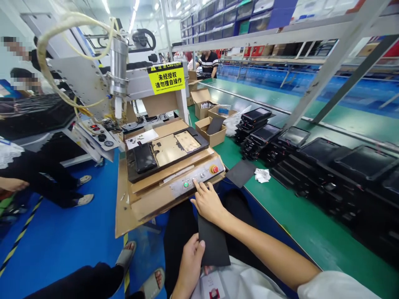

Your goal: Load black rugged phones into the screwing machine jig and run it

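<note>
Blue floor (77, 232) surrounds the machine (140, 84). At its front edge the right hand (210, 203), fingers loosely spread and empty, reaches the control panel (203, 176); below, the left hand (190, 257) pinches a black sheet (215, 245), presumably freeing the other for buttons.

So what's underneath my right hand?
Your right hand overlaps the control panel and the black sheet that your left hand holds. Whatever is directly beneath the hand can't be seen, nor can the sheet's covered part.
</note>
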`<action>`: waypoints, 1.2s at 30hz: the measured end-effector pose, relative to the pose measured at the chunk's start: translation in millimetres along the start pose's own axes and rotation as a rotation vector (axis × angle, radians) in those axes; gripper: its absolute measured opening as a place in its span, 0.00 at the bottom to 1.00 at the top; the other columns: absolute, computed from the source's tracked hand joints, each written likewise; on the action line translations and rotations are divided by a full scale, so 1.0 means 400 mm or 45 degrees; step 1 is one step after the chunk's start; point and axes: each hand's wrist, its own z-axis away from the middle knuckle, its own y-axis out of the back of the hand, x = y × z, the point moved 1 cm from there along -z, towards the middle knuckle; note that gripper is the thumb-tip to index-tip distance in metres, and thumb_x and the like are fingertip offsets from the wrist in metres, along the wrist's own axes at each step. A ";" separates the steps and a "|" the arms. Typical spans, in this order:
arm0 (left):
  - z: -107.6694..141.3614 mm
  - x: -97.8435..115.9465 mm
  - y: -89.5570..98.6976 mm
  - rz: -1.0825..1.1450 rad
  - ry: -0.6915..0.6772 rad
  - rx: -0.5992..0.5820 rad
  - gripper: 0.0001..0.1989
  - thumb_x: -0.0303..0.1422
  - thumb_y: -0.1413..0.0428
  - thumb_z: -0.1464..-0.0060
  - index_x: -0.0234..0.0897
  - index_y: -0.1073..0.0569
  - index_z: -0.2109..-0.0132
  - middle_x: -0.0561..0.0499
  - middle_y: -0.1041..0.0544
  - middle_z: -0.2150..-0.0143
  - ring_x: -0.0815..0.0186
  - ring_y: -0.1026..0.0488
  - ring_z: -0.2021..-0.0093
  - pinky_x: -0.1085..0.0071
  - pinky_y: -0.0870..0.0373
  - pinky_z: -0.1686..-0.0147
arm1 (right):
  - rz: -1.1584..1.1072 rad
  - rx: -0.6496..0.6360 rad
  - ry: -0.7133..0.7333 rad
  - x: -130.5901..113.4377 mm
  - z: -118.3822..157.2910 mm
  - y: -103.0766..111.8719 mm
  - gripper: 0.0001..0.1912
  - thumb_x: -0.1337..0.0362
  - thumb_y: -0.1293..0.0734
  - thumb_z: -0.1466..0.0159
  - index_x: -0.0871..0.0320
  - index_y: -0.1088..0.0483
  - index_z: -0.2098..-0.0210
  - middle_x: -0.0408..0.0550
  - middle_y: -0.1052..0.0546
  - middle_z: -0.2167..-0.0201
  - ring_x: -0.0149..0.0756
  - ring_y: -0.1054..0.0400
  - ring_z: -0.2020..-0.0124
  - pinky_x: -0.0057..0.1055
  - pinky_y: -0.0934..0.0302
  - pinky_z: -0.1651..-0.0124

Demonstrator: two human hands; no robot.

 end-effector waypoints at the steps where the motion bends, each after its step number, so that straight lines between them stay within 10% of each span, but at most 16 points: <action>1: 0.003 0.002 -0.001 -0.001 0.001 -0.004 0.32 0.56 0.40 0.45 0.31 0.23 0.47 0.45 0.19 0.72 0.64 0.27 0.81 0.70 0.31 0.81 | -0.009 0.004 -0.008 -0.006 0.003 0.010 0.18 0.54 0.34 0.30 0.65 0.22 0.58 0.67 0.39 0.30 0.56 0.39 0.37 0.54 0.45 0.37; 10: -0.041 -0.049 0.025 0.027 0.159 0.111 0.40 0.53 0.28 0.62 0.34 0.25 0.46 0.43 0.15 0.61 0.53 0.18 0.63 0.69 0.23 0.71 | -0.207 0.044 -0.221 0.093 0.166 0.114 0.16 0.55 0.38 0.27 0.59 0.24 0.59 0.52 0.27 0.37 0.43 0.37 0.38 0.45 0.45 0.37; 16: -0.106 -0.067 0.000 0.083 0.174 -0.021 0.49 0.45 0.27 0.60 0.45 0.38 0.33 0.51 0.15 0.62 0.67 0.28 0.80 0.74 0.32 0.82 | -0.183 0.068 -0.806 0.274 0.410 0.136 0.11 0.65 0.38 0.28 0.59 0.23 0.58 0.51 0.18 0.56 0.38 0.28 0.50 0.36 0.38 0.46; 21: -0.107 0.037 -0.033 -0.110 0.009 -0.184 0.24 0.37 0.38 0.46 0.37 0.31 0.44 0.46 0.16 0.58 0.58 0.19 0.62 0.67 0.23 0.64 | -0.176 0.231 -1.001 0.328 0.573 0.135 0.14 0.65 0.40 0.29 0.57 0.21 0.58 0.54 0.19 0.55 0.44 0.27 0.50 0.42 0.35 0.44; 25: -0.091 0.226 0.018 -0.980 -0.595 0.161 0.12 0.23 0.52 0.44 0.39 0.27 0.57 0.42 0.22 0.43 0.54 0.23 0.46 0.60 0.29 0.44 | -0.336 0.316 -0.885 0.317 0.488 0.086 0.13 0.62 0.39 0.29 0.54 0.22 0.56 0.53 0.19 0.53 0.47 0.26 0.49 0.47 0.33 0.44; 28: -0.080 0.320 0.045 -1.673 -0.639 0.432 0.13 0.22 0.53 0.44 0.41 0.29 0.58 0.47 0.44 0.23 0.54 0.20 0.52 0.58 0.27 0.53 | -0.523 0.334 -0.659 0.251 0.345 0.088 0.13 0.63 0.40 0.28 0.54 0.23 0.56 0.51 0.20 0.50 0.45 0.26 0.46 0.46 0.34 0.40; 32: -0.113 0.307 0.014 -2.144 -0.536 0.206 0.10 0.22 0.51 0.46 0.42 0.30 0.62 0.54 0.57 0.20 0.59 0.20 0.66 0.58 0.28 0.68 | -0.642 0.344 -0.508 0.197 0.224 0.107 0.13 0.65 0.40 0.28 0.55 0.24 0.55 0.52 0.20 0.49 0.44 0.26 0.46 0.46 0.33 0.40; 36: -0.166 0.268 -0.033 -2.259 -0.551 0.153 0.10 0.22 0.52 0.45 0.40 0.30 0.61 0.53 0.60 0.20 0.58 0.19 0.64 0.58 0.29 0.70 | -0.681 0.354 -0.581 0.213 0.254 0.100 0.12 0.64 0.40 0.28 0.54 0.23 0.56 0.51 0.20 0.49 0.43 0.27 0.45 0.45 0.34 0.38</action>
